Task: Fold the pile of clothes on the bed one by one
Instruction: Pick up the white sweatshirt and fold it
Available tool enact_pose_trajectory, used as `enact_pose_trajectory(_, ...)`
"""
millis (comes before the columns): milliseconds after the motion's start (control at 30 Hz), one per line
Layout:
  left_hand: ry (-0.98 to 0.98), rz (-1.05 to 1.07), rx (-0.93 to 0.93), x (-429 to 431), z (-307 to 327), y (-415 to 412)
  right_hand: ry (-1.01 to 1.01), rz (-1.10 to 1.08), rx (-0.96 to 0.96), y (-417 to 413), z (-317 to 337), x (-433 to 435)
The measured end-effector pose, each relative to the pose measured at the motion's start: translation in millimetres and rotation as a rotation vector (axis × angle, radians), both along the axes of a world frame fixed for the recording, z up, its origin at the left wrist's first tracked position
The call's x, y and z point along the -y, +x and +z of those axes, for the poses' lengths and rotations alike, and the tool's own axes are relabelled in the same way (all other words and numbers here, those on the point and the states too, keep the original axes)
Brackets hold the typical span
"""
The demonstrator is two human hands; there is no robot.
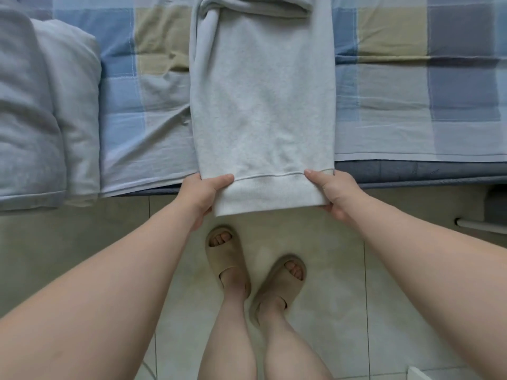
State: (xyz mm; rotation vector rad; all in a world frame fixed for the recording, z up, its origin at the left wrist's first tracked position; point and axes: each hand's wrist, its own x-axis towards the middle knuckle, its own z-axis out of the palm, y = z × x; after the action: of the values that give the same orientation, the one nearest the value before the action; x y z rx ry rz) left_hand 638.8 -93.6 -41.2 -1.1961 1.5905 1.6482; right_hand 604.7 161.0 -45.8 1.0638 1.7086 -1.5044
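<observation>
A pale grey sweatshirt (263,105) lies flat down the middle of the bed, folded into a long strip, with its ribbed hem hanging past the bed's near edge. My left hand (204,193) pinches the hem's left corner, thumb on top. My right hand (333,192) pinches the right corner the same way. Bunched folds of the same garment, likely sleeves, lie across its far end at the top of the view.
The bed has a blue, beige and grey checked sheet (411,91). A folded grey-blue blanket or quilt (46,119) lies at the left. Below the bed edge is a pale tiled floor (343,283), where my feet stand in beige slippers (227,256).
</observation>
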Motion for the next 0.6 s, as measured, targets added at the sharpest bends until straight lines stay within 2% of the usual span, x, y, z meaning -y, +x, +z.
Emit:
enact_pose_trajectory(233, 0.091, 0.194, 0.075, -14, 90, 37, -0.069, -0.149, 0.015, 37, 92, 7)
enact_pose_trajectory(467, 0.084, 0.201, 0.253, -26, 232, 111, -0.032, -0.150, 0.147, 113, 236, -9)
enact_pose_trajectory(600, 0.111, 0.210, 0.280, -28, 280, 127, -0.058, -0.192, 0.182, 130, 289, -13)
